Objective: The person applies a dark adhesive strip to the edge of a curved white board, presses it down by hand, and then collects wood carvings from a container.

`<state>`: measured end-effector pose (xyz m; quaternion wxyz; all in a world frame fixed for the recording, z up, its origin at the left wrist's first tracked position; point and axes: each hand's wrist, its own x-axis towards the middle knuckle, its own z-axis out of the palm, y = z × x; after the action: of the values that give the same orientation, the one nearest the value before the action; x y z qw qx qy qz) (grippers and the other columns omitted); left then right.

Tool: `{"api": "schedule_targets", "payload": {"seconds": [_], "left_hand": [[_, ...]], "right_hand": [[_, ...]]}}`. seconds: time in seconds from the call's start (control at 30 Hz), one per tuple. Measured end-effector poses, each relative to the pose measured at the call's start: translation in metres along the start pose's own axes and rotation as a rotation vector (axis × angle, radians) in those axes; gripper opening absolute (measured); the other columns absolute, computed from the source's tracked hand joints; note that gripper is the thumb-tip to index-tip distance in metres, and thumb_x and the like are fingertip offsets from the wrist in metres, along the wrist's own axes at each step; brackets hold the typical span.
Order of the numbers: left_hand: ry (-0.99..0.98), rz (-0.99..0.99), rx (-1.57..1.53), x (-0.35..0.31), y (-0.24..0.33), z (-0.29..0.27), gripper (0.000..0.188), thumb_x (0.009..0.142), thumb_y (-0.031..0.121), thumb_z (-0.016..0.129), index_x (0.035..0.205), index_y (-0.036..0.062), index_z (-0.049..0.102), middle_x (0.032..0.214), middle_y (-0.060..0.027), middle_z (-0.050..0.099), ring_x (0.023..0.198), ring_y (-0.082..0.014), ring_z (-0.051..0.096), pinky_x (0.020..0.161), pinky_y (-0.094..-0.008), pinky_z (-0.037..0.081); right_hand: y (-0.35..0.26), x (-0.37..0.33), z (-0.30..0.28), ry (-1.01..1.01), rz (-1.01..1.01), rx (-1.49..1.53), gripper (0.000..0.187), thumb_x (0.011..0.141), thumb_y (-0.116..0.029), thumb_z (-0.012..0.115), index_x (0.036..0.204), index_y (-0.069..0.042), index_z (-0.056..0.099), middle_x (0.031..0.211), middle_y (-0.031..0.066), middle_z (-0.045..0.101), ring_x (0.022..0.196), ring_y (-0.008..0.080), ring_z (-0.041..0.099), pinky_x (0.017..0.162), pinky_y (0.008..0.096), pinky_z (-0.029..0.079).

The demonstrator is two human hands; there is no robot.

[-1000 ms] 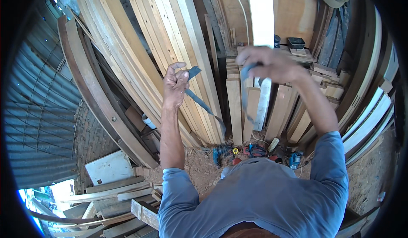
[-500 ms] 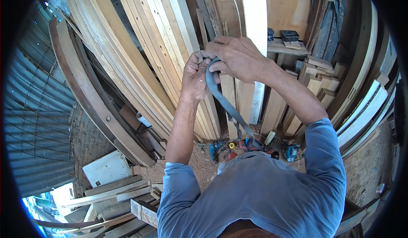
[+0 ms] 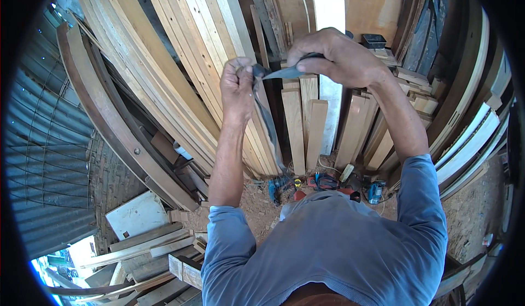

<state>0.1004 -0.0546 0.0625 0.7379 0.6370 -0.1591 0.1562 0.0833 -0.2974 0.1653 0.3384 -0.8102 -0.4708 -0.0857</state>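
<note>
Grey strip point(image 3: 283, 74) spans between the left hand point(image 3: 237, 84), pinching it, and the right hand point(image 3: 344, 60), grasping it, near pale boards point(image 3: 316, 134); even tension, kept flat, should help avoid twists.

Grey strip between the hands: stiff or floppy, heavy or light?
Likely floppy: the grey strip trails in a slack curve below the left hand. Probably light for its length, as it looks thin and narrow. It may twist when handled, since the span toward the right hand tapers to a point near the left.
</note>
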Motion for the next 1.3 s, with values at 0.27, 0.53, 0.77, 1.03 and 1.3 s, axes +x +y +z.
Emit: {"api": "schedule_targets", "payload": {"seconds": [0.27, 0.53, 0.77, 1.03, 1.3], "left_hand": [[-0.166, 0.115, -0.129, 0.025, 0.029, 0.019, 0.025, 0.103, 0.008, 0.051, 0.128, 0.0080, 0.046, 0.090, -0.0067, 0.067, 0.065, -0.0088, 0.057, 0.058, -0.0215, 0.047], [-0.172, 0.141, -0.255, 0.028, 0.033, 0.009, 0.028, 0.103, 0.011, 0.051, 0.130, 0.0046, 0.046, 0.097, -0.0097, 0.067, 0.074, -0.0113, 0.061, 0.068, -0.0245, 0.051], [-0.207, 0.246, -0.056, 0.025, 0.036, 0.016, 0.038, 0.098, 0.009, 0.059, 0.131, 0.0003, 0.042, 0.077, -0.0069, 0.064, 0.064, -0.0057, 0.058, 0.054, -0.0198, 0.046], [-0.548, -0.183, -0.115, -0.025, -0.043, -0.013, 0.024, 0.100, 0.027, 0.060, 0.098, 0.0027, 0.062, 0.066, -0.0001, 0.057, 0.056, -0.0083, 0.055, 0.052, -0.0234, 0.046], [-0.420, -0.474, -0.038, -0.094, -0.086, -0.099, 0.033, 0.095, 0.038, 0.066, 0.083, 0.0083, 0.057, 0.063, 0.0078, 0.041, 0.054, -0.0038, 0.036, 0.048, -0.0218, 0.031]], "right_hand": [[0.001, 0.051, 0.040, 0.414, -0.306, -0.431, 0.013, 0.091, -0.012, 0.063, 0.094, 0.001, 0.063, 0.091, 0.0092, 0.060, 0.085, 0.0248, 0.058, 0.075, 0.0389, 0.045], [-0.011, 0.062, 0.030, 0.352, -0.316, -0.461, 0.022, 0.094, -0.015, 0.058, 0.099, 0.006, 0.056, 0.078, 0.0163, 0.061, 0.065, 0.0336, 0.059, 0.061, 0.0443, 0.051], [-0.037, 0.062, 0.014, 0.224, 0.153, -0.273, 0.018, 0.095, -0.012, 0.059, 0.089, 0.004, 0.053, 0.075, 0.0215, 0.058, 0.068, 0.0317, 0.062, 0.060, 0.0443, 0.049], [-0.012, 0.035, -0.062, 0.804, -0.056, -0.045, 0.021, 0.098, -0.019, 0.063, 0.082, -0.005, 0.059, 0.074, -0.0008, 0.057, 0.067, 0.0097, 0.050, 0.059, 0.0274, 0.043], [0.051, -0.043, -0.134, 1.038, 0.134, 0.350, 0.038, 0.096, -0.005, 0.053, 0.065, -0.010, 0.033, 0.055, 0.0026, 0.040, 0.038, 0.0084, 0.024, 0.036, 0.0286, 0.022]]}}
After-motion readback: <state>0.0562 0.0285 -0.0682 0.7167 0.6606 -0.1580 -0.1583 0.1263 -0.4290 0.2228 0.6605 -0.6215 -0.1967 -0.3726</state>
